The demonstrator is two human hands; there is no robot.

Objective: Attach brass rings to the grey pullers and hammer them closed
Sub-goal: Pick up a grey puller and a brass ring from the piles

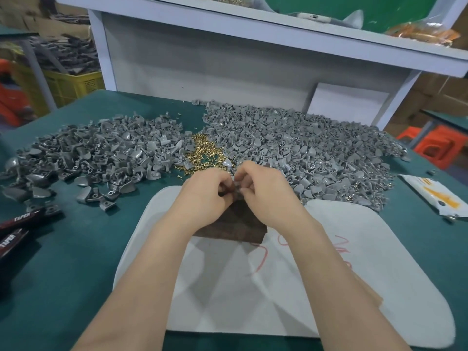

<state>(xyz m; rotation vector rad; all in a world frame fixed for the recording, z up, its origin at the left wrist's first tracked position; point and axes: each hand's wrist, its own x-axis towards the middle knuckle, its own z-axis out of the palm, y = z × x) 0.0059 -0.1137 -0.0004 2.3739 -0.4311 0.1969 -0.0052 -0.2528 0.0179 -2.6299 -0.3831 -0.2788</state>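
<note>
left hand [207,191], right hand [263,188] both pinch grey puller [236,185] between fingertips, over wood block [235,224]; brass rings [205,154] just beyond, nearer left hand.

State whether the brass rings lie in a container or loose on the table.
Loose: the brass rings lie heaped straight on the green table.

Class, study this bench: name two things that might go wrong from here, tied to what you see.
The small puller pinched between left hand and right hand could slip into the right pile beside it and be lost. The loose brass rings touch that pile and the left pile, so could mix in.
</note>
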